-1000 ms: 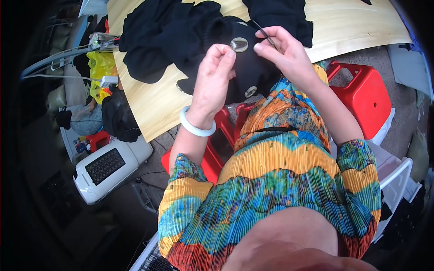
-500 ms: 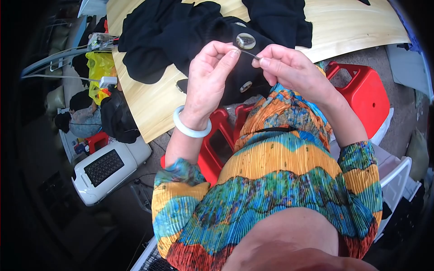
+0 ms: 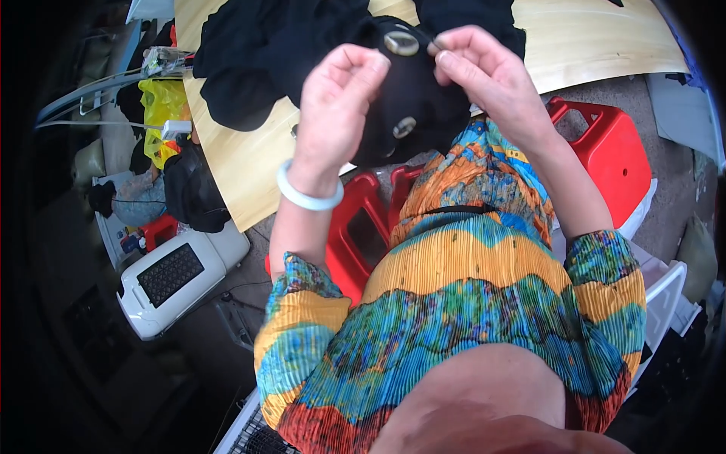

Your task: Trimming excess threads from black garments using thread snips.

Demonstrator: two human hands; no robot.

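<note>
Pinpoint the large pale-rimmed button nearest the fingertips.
In the head view, the button is near the top, slightly right of centre, against the black fabric, between the left hand and the right hand.

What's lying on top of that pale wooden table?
Black garments lie on the wooden table, the nearest part bearing large round buttons. The left hand and right hand block parts of the view; anything beneath the garments is covered and cannot be seen.
</note>
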